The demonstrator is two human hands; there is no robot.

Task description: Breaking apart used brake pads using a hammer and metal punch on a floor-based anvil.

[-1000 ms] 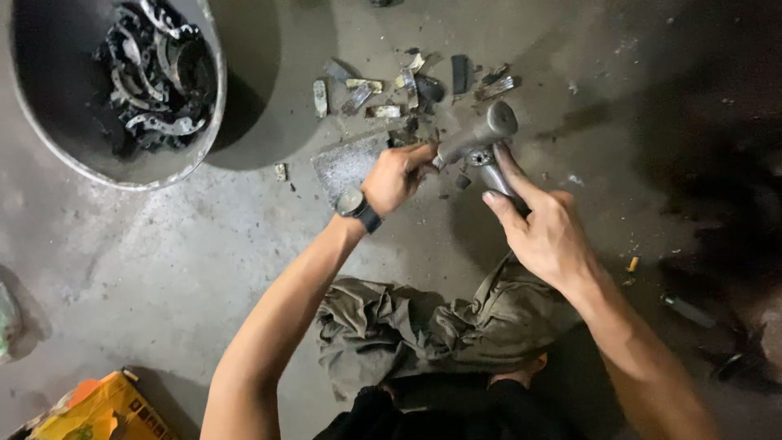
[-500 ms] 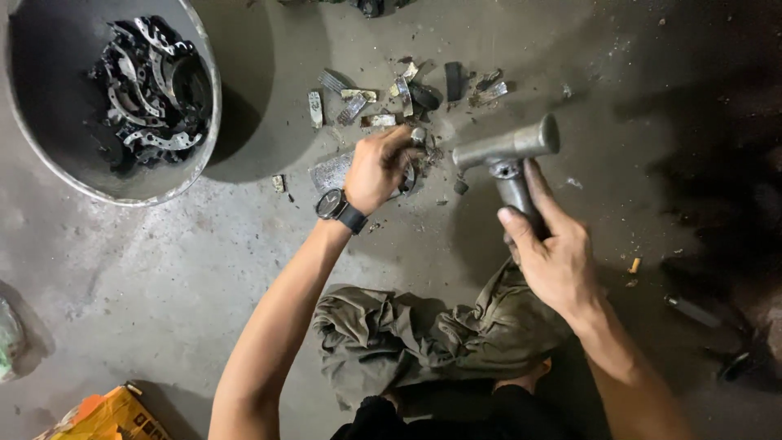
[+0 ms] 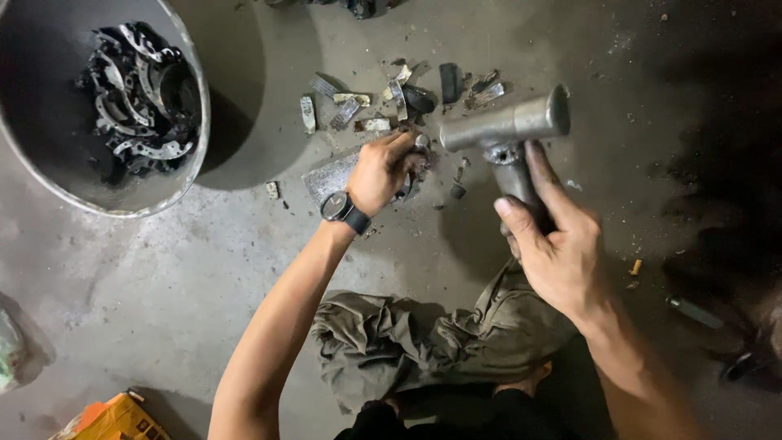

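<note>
My right hand [image 3: 554,244] grips the handle of a heavy grey metal hammer [image 3: 507,126], its cylindrical head raised above the floor and lying crosswise. My left hand [image 3: 383,169], with a black wristwatch [image 3: 340,209] on the wrist, presses a small dark metal part down on a flat grey metal block [image 3: 330,175] on the concrete floor. The fingers hide most of that part. The hammer head hovers just right of the left hand.
Several broken metal scraps [image 3: 391,98] lie scattered beyond the block. A large round metal tub [image 3: 175,191] at the upper left holds curved metal pieces [image 3: 138,98]. An olive cloth [image 3: 423,342] lies by my knees. An orange package [image 3: 114,420] sits at the bottom left.
The hammer has risen from beside the block and its head has swung level. My left hand stays on the part at the block.
</note>
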